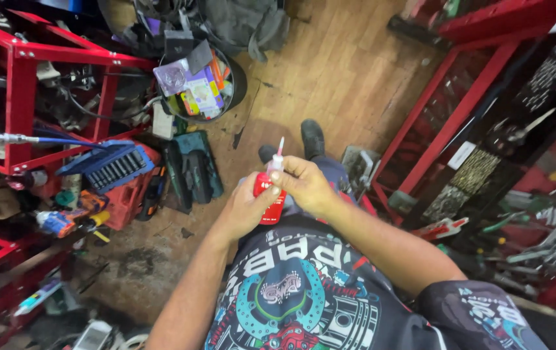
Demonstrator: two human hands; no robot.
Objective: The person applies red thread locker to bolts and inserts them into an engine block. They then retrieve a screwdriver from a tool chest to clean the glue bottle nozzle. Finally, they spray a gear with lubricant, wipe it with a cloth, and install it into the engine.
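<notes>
I hold a small red bottle (268,194) with a white neck and a thin pink nozzle upright in front of my belly. My left hand (244,209) wraps around the bottle's red body from the left. The fingers of my right hand (304,185) pinch the top of the bottle near its white neck. Below the bottle, my two dark shoes (311,137) stand on the wooden floor.
A red metal rack (22,84) with tools stands at the left, a blue socket set (106,165) and dark green cases (190,168) lie beside it. A round bucket (193,87) full of packets sits behind. Red shelving (449,123) with wrenches fills the right.
</notes>
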